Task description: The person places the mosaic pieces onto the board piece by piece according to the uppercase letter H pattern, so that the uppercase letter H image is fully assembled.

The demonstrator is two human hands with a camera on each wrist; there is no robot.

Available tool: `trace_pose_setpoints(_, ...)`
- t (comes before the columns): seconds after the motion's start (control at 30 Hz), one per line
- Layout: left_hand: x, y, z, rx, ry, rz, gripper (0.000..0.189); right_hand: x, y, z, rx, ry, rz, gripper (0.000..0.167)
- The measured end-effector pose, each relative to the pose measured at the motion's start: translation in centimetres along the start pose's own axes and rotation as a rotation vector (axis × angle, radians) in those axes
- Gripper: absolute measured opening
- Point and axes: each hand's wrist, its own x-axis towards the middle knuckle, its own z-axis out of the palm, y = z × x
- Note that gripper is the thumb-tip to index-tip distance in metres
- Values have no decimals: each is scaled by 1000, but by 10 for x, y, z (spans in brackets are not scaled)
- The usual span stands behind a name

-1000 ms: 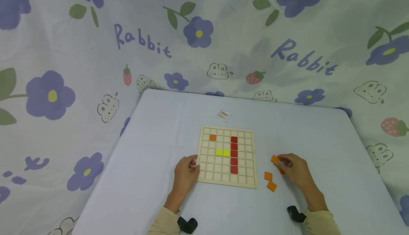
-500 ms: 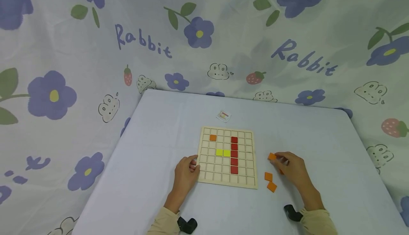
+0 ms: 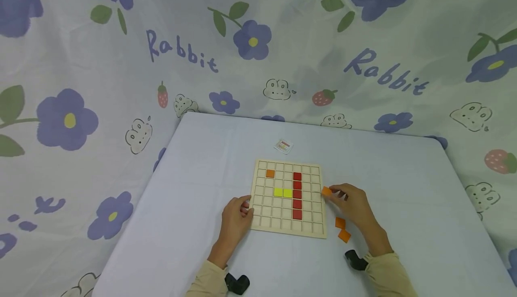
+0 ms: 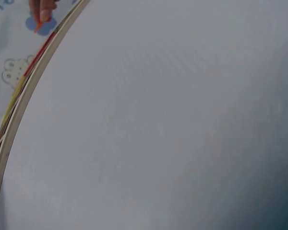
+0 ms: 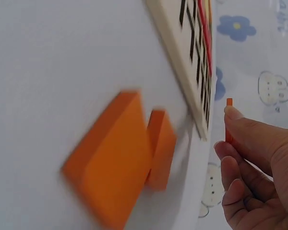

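A pale wooden grid board (image 3: pixel 312 209) lies on the table, bearing a column of red tiles (image 3: pixel 297 194), two yellow tiles (image 3: pixel 282 193) and one orange tile (image 3: pixel 270 173). At its left edge, my left hand (image 3: pixel 235 220) grips the rim with thumb and index finger. My right hand (image 3: pixel 353 203) pinches another orange tile (image 3: pixel 326 191) between thumb and fingers, right at the board's right edge. The right wrist view shows that tile (image 5: pixel 229 120) held on edge. Two loose orange tiles (image 3: pixel 340 222) lie near the board's lower right corner.
Beyond the board lies a small printed card (image 3: pixel 284 146) with a coloured grid pattern. A white cloth covers the table (image 3: pixel 194 171). Behind it hangs a flowered curtain (image 3: pixel 282 63). Both wrists carry a black device (image 3: pixel 237 283).
My right hand has moved left and away from me, carrying the pinched orange tile to the board's edge. A loose tile partly seen under that hand no longer shows. My left hand stays put.
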Motion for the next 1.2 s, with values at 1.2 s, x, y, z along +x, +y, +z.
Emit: trace_pose_setpoints(1.2,-2,3,3,-4,-24,-10,34,44,-87,62,120,-69,-220,29)
